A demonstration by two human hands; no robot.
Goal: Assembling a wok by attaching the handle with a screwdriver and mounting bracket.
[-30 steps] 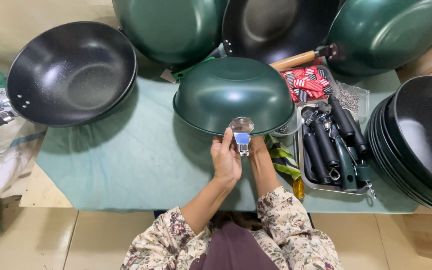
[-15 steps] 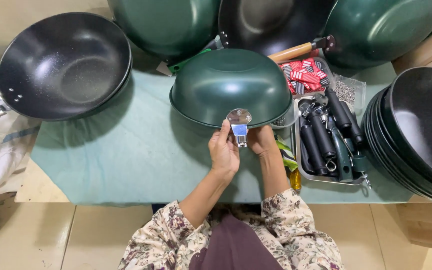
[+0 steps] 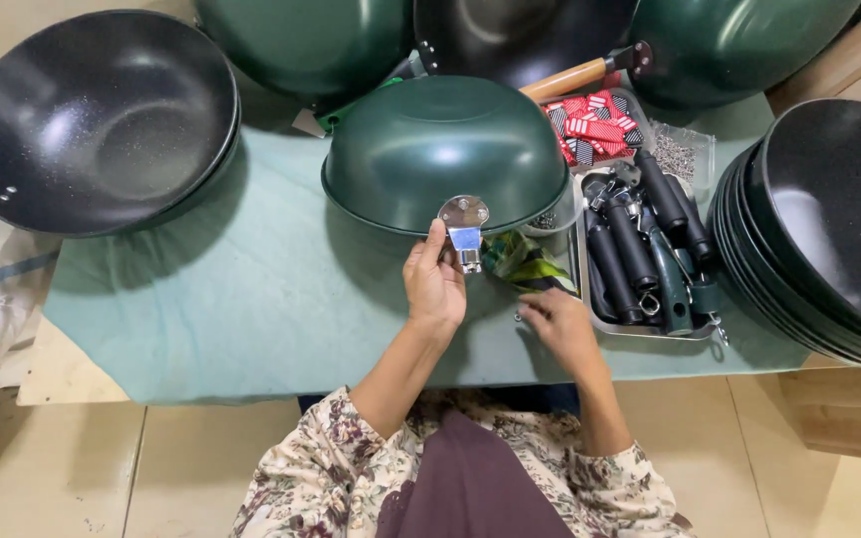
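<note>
Left hand pinching a small metal handle bracket, thumb and fingers closed on its lower stub, pressing it to the near rim of an upturned green wok at twelve o'clock. Right hand at four o'clock of the left, loosely curled, fingertips down on the teal cloth just beside a metal tray of black handles. Further out, black wok at ten o'clock, stacked black woks at three o'clock.

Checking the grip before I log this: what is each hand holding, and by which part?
The left hand pinches the metal handle bracket at its lower end, against the upturned green wok. The right hand holds nothing visible.
</note>
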